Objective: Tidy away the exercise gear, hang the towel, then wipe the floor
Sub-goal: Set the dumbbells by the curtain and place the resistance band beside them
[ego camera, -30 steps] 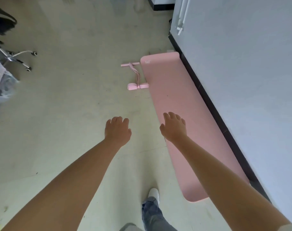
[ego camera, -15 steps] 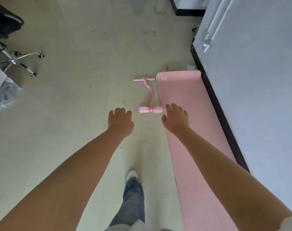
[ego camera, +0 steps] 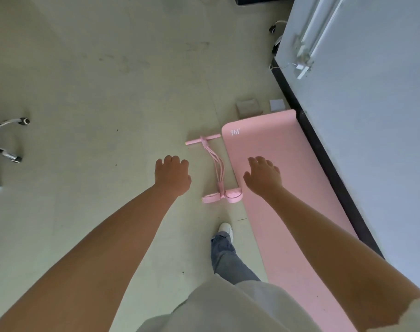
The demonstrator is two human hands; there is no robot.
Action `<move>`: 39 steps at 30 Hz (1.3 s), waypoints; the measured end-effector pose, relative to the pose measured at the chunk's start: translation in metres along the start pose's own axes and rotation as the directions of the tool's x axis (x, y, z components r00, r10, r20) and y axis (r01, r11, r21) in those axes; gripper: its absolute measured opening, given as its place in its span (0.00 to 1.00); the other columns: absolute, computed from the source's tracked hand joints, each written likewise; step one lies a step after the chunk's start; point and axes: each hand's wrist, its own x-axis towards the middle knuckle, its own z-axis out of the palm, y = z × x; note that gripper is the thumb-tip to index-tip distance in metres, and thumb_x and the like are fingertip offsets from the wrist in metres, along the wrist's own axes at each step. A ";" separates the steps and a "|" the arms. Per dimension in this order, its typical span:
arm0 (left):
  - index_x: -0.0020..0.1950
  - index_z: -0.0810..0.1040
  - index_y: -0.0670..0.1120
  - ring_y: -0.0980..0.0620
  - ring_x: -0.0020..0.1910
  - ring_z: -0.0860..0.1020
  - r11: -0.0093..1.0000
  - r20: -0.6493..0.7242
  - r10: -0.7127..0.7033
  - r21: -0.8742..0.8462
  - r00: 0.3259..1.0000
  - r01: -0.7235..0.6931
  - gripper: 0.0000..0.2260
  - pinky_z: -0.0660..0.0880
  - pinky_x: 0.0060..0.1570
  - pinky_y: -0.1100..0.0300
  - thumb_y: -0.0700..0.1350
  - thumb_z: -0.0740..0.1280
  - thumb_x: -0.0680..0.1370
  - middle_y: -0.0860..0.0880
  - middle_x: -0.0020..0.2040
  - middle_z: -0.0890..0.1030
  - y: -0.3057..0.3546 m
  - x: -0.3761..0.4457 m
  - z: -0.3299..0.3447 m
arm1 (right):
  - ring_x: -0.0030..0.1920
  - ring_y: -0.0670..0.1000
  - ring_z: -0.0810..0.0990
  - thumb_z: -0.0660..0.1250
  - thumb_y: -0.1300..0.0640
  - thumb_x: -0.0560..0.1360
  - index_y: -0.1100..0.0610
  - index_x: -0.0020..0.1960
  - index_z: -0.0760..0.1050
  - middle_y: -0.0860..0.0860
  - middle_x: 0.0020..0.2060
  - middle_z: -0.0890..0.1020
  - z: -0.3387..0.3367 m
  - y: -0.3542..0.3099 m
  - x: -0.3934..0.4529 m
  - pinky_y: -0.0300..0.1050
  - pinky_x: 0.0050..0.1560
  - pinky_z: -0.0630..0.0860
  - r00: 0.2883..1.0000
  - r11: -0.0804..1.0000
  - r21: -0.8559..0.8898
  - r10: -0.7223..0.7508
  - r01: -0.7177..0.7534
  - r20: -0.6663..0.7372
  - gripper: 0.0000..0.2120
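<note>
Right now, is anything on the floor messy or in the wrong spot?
Yes. The pink mat lies unrolled along the wall, and the pink pull rope lies beside its left edge, one foot loop overlapping the mat. Both hands hold nothing.

Only one bit of readable text here: "361" with a little degree mark after it, printed in white on the pink exercise mat (ego camera: 283, 178). It sits in the mat's far left corner, a bit right of the middle of the frame, just right of the top bar of the pink pull-rope exerciser (ego camera: 216, 168) lying next to the mat. The digits look slanted from this angle. Nothing else carries lettering I can make out, and the white bits on the wall at the upper right are too blurry to read.
</note>
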 end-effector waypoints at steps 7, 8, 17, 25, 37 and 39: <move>0.67 0.69 0.42 0.44 0.66 0.68 0.997 0.012 0.070 0.031 0.997 -0.071 0.17 0.65 0.63 0.54 0.46 0.56 0.80 0.44 0.65 0.72 -0.028 0.159 -0.062 | 0.67 0.57 0.68 0.55 0.56 0.78 0.59 0.69 0.63 0.56 0.68 0.69 -0.049 -0.017 0.149 0.52 0.68 0.64 0.996 0.997 0.032 0.075 -0.077 0.041 0.20; 0.67 0.69 0.42 0.44 0.66 0.68 0.995 0.010 0.098 0.033 0.995 -0.098 0.17 0.65 0.63 0.53 0.46 0.56 0.80 0.44 0.65 0.72 -0.033 0.179 -0.066 | 0.67 0.57 0.68 0.56 0.56 0.78 0.59 0.69 0.63 0.56 0.67 0.69 -0.052 -0.020 0.166 0.52 0.68 0.64 0.993 0.994 0.042 0.101 -0.104 0.055 0.20; 0.65 0.69 0.42 0.44 0.66 0.68 0.891 0.110 0.397 0.191 0.911 -0.411 0.15 0.64 0.63 0.53 0.45 0.57 0.80 0.43 0.64 0.71 -0.095 0.361 -0.093 | 0.68 0.59 0.68 0.56 0.57 0.79 0.60 0.70 0.63 0.57 0.68 0.69 -0.046 -0.076 0.269 0.53 0.67 0.65 0.886 0.846 0.273 0.457 -0.459 0.073 0.21; 0.67 0.69 0.42 0.44 0.66 0.68 0.714 0.268 0.588 0.272 0.763 -0.645 0.16 0.66 0.63 0.54 0.45 0.58 0.80 0.43 0.64 0.72 -0.083 0.454 -0.080 | 0.69 0.57 0.67 0.57 0.55 0.79 0.58 0.72 0.62 0.55 0.70 0.68 0.021 -0.122 0.258 0.51 0.68 0.64 0.627 0.539 0.324 0.699 -0.778 0.343 0.22; 0.67 0.69 0.45 0.45 0.66 0.69 0.400 0.491 0.689 0.355 0.533 -0.845 0.16 0.65 0.63 0.53 0.44 0.56 0.80 0.45 0.66 0.71 -0.006 0.535 0.034 | 0.66 0.57 0.69 0.56 0.56 0.79 0.59 0.68 0.65 0.56 0.65 0.72 0.136 -0.108 0.330 0.49 0.64 0.66 0.388 0.198 0.368 0.727 -0.909 0.566 0.19; 0.67 0.69 0.44 0.45 0.66 0.69 0.349 0.520 0.694 0.362 0.498 -0.864 0.16 0.66 0.62 0.53 0.44 0.56 0.80 0.45 0.66 0.71 0.005 0.556 0.060 | 0.66 0.57 0.69 0.56 0.57 0.78 0.59 0.67 0.66 0.56 0.64 0.72 0.162 -0.109 0.352 0.49 0.64 0.66 0.360 0.147 0.377 0.722 -0.914 0.591 0.18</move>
